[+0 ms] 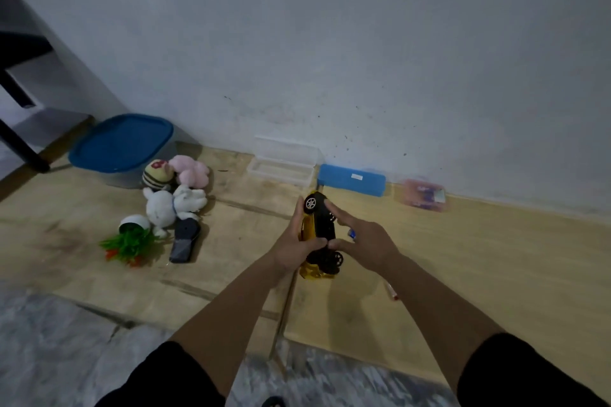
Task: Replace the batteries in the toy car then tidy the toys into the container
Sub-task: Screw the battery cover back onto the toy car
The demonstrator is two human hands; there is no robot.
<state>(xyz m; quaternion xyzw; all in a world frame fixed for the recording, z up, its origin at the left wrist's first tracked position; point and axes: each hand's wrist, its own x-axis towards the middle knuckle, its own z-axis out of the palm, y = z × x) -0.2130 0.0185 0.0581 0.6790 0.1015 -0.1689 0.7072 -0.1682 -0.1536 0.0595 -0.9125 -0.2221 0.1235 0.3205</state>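
My left hand point(291, 246) wraps its grip round the yellow toy car point(319, 231), black underside up; my right hand point(363, 238) presses fingertips on it, pinching a small battery point(352, 234). Beyond-left sits the blue-lidded container point(120, 145), plush toys point(175, 188) beside it.

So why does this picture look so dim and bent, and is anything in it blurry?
Head view: the room light is low and flat, so colours look muted; the wide lens bows the pale wall's base; the small pink box by the wall is smeared, while the yellow and black toy car held by the left hand and right hand stays fairly sharp.
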